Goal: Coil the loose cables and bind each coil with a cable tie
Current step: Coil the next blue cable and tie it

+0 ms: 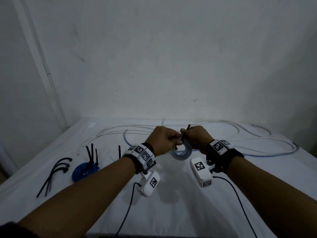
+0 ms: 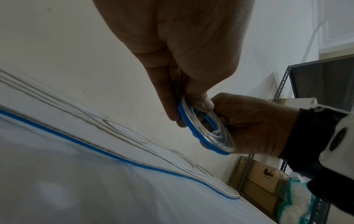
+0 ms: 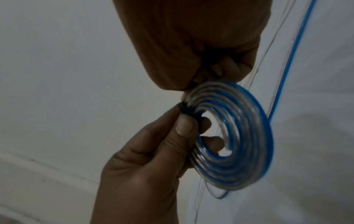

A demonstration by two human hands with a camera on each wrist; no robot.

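While both forearms reached forward side by side above the bed (image 1: 171, 212), the left hand (image 1: 161, 140) and right hand (image 1: 197, 137) met knuckle to knuckle over its middle, each wrist strapped with a white camera unit printed with black-and-white square markers. No readable writing showed on those markers; a cardboard box (image 2: 266, 174) on a metal shelf past the bed's edge bore a dark printed logo too blurred to read.

Held clear of the sheet between the two hands hung the coil (image 1: 181, 151), a flat spiral of blue-and-clear cable. The left thumb lay on one face of the spiral and the curled fingers (image 2: 168, 94) on the other, pinching its upper rim. The right hand's fingers were curled tight, pinching a black tie (image 1: 186, 133) against the coil's top edge; the tie's tail stuck up above the knuckles, and a dark band crossed the turns just beside the left thumb.

Loose white cable (image 1: 257, 140) and a blue one (image 2: 76, 141) trailed across the bed's far side. Near the left edge lay spare ties (image 1: 54, 172) and a second blue coil (image 1: 84, 170) with tie tails standing up from it.
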